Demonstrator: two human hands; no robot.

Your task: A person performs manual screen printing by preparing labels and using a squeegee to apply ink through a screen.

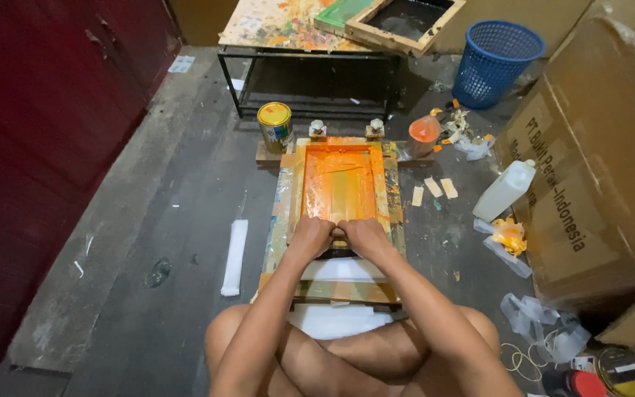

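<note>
While both hands press side by side at the near edge of the screen printing frame [338, 187], the left hand [311, 235] and the right hand [365, 235] are closed in fists around what seems to be a squeegee [339, 234], though the knuckles hide nearly all of it and I cannot be sure of its shape; the frame lies flat on the dark floor [178, 242] just ahead of the person's crossed legs, hinged at its far end to a wooden board with two clamps [317, 129].

Orange ink already covers the whole mesh, streaked lengthwise, and the hands sit at the end nearest the body; judging by that, one pull of ink looks about finished, while the frame is not yet lifted and the sheet under it not yet shown.

Counted: one frame on the floor and two more on the paint-stained table [281, 26]; one gold-lidded tin [275, 126]; one blue basket [495, 60]; one white jug [506, 190]; three small pale strips [433, 189]; one large cardboard box [589, 176]; one orange cup [425, 132].
</note>
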